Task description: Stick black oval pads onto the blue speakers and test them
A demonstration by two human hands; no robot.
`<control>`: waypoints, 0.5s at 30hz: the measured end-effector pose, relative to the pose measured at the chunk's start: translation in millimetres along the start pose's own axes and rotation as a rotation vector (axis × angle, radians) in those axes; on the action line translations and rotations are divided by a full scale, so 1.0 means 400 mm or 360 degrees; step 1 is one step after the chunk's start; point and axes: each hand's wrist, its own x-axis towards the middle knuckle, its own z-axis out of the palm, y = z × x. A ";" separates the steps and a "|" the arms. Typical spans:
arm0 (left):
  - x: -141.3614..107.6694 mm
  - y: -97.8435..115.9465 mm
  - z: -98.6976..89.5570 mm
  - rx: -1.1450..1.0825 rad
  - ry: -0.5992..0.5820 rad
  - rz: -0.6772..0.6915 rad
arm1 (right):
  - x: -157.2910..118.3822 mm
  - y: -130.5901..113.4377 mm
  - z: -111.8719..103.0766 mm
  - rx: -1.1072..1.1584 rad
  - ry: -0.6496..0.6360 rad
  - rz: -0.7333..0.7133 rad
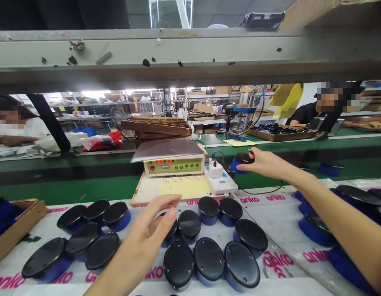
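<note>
My right hand (263,162) pinches a round part (241,166) with a black top and a blue side, held in the air beside the white power strip (223,183). My left hand (155,222) is over the bench with its thumb apart from its fingers. Partly hidden behind it sits another black-topped round part (170,234); whether the hand touches it I cannot tell. Several like parts stand in a middle group around a front disc (209,259), and another group lies left of my left forearm, including an oval-looking disc (99,248).
Behind the parts is a control box (175,164) with red and green lights. A cardboard box (20,226) with blue pieces stands at left; more round parts (317,226) are under my right forearm. A shelf beam (190,53) crosses overhead. Two people sit beyond the green conveyor (110,185).
</note>
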 end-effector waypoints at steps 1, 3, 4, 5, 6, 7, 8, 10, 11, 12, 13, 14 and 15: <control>0.000 0.024 0.025 -0.0191 -0.0048 -0.0007 | -0.049 -0.027 -0.034 0.0096 -0.0045 -0.0127; -0.001 0.063 0.076 -0.0609 -0.0236 0.0024 | -0.159 -0.092 -0.088 0.0535 -0.0222 -0.0521; -0.002 0.078 0.098 -0.0797 -0.0375 0.0046 | -0.213 -0.125 -0.106 0.0762 -0.0359 -0.0681; -0.005 0.090 0.115 -0.0954 -0.0525 0.0061 | -0.263 -0.152 -0.119 0.0874 -0.0417 -0.0774; -0.009 0.098 0.126 -0.1073 -0.0662 0.0056 | -0.307 -0.174 -0.126 0.0917 -0.0371 -0.0831; -0.016 0.102 0.131 -0.1161 -0.0756 0.0026 | -0.344 -0.188 -0.129 0.0914 -0.0293 -0.0840; -0.023 0.104 0.130 -0.1227 -0.0791 -0.0024 | -0.374 -0.195 -0.128 0.0886 -0.0173 -0.0827; -0.041 0.104 0.117 -0.1330 -0.0708 -0.0121 | -0.417 -0.192 -0.120 0.0850 0.0083 -0.0833; -0.050 0.102 0.108 -0.1367 -0.0639 -0.0160 | -0.432 -0.187 -0.113 0.0841 0.0160 -0.0868; -0.059 0.100 0.099 -0.1392 -0.0567 -0.0192 | -0.445 -0.184 -0.106 0.0832 0.0201 -0.0929; -0.067 0.099 0.091 -0.1413 -0.0508 -0.0221 | -0.456 -0.183 -0.099 0.0815 0.0199 -0.1012; -0.075 0.097 0.086 -0.1434 -0.0466 -0.0248 | -0.465 -0.186 -0.093 0.0800 0.0169 -0.1090; -0.082 0.097 0.082 -0.1454 -0.0446 -0.0275 | -0.472 -0.192 -0.089 0.0788 0.0111 -0.1148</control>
